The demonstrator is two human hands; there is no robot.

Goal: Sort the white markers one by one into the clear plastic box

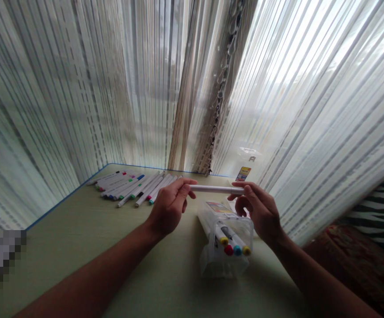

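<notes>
Between my two hands a white marker (pixel 211 189) is held level above the table. My left hand (pixel 172 203) pinches one end with thumb and fingers. The other end is gripped by my right hand (pixel 260 207), its lower fingers curled. Just below lies a clear plastic marker case (pixel 208 216) on its side, its open end facing me. Several markers (pixel 233 238) with yellow, red and blue ends rest inside it. Left of my left hand, a spread of white markers (pixel 125 185) with coloured ends lies on the table, partly hidden by that hand.
The pale green table (pixel 89 247) has a blue edge at the back and left. A clear plastic piece with a label (pixel 244 173) stands behind my right hand. Striped sheer curtains (pixel 145 88) hang just past the table. Zebra-patterned fabric (pixel 377 212) is at right.
</notes>
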